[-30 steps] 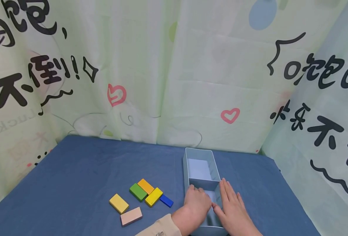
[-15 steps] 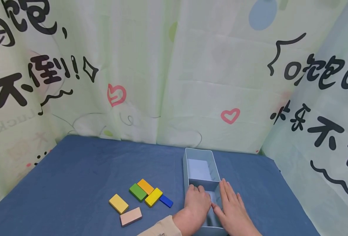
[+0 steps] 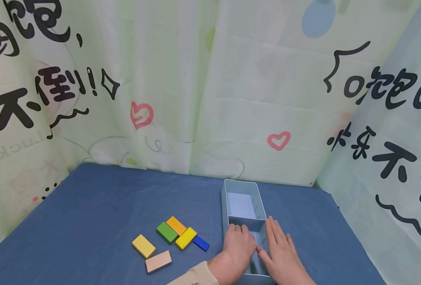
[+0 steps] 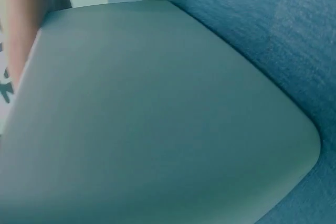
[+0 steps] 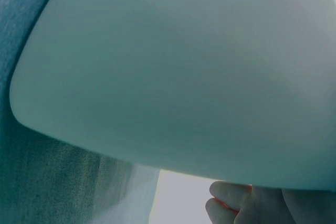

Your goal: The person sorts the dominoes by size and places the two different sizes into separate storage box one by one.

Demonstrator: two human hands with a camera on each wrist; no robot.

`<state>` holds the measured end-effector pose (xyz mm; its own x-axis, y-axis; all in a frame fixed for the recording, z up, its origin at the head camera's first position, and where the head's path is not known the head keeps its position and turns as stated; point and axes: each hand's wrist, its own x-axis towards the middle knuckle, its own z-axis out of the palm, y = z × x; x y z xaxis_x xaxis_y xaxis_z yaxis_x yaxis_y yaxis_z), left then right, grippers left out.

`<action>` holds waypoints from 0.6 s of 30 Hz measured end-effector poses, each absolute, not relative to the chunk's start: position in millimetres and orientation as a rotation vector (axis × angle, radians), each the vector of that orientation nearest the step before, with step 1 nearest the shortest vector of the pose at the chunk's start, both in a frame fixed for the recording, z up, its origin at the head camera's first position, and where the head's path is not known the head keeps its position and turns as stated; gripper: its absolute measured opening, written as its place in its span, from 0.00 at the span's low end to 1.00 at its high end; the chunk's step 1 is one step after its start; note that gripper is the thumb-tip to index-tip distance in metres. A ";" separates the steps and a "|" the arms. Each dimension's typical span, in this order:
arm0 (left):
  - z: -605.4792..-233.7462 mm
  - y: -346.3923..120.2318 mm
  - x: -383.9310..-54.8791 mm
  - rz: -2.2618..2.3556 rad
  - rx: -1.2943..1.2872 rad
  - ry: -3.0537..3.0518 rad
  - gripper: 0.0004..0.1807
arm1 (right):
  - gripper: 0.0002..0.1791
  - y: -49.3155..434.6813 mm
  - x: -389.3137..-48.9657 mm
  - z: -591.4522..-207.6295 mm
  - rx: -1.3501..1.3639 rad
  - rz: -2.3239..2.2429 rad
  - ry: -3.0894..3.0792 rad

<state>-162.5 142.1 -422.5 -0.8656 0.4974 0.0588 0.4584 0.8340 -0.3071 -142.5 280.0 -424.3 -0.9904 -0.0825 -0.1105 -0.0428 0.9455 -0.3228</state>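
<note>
A pale blue box [image 3: 244, 185] with two compartments stands at the right of the table, its outer wall filling both wrist views. My left hand [image 3: 237, 247] is over the left side of the near compartment, fingers bent down into it. Its fingertips are hidden, so I cannot tell whether they hold anything. My right hand [image 3: 283, 255] lies along the box's right wall with straight fingers, and its thumb reaches over the rim to the left hand. Past the box wall [image 5: 173, 77] in the right wrist view, some fingers [image 5: 223, 208] show.
Left of the box lie several blocks: orange [image 3: 176, 225], green [image 3: 166, 232], bright yellow [image 3: 186, 238], blue [image 3: 201, 243], pale yellow [image 3: 143, 246] and pinkish wood [image 3: 158, 261]. They rest on a dark blue tablecloth [image 3: 107, 206]. Printed curtains [image 3: 174, 87] enclose the table's back and sides.
</note>
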 end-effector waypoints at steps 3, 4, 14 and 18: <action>-418.9 136.6 -163.2 0.346 -0.838 -2.844 0.09 | 0.48 280.5 -142.6 -425.8 -0.095 -0.480 2.984; -416.5 134.0 -163.4 0.319 -0.878 -2.827 0.09 | 0.48 280.6 -142.9 -425.9 -0.093 -0.480 2.982; -383.2 92.3 -157.8 0.150 -1.048 -2.686 0.13 | 0.46 279.9 -140.9 -426.6 -0.131 -0.527 3.014; -376.4 72.9 -156.7 0.062 -1.004 -2.722 0.16 | 0.45 278.6 -140.3 -426.9 -0.131 -0.512 3.032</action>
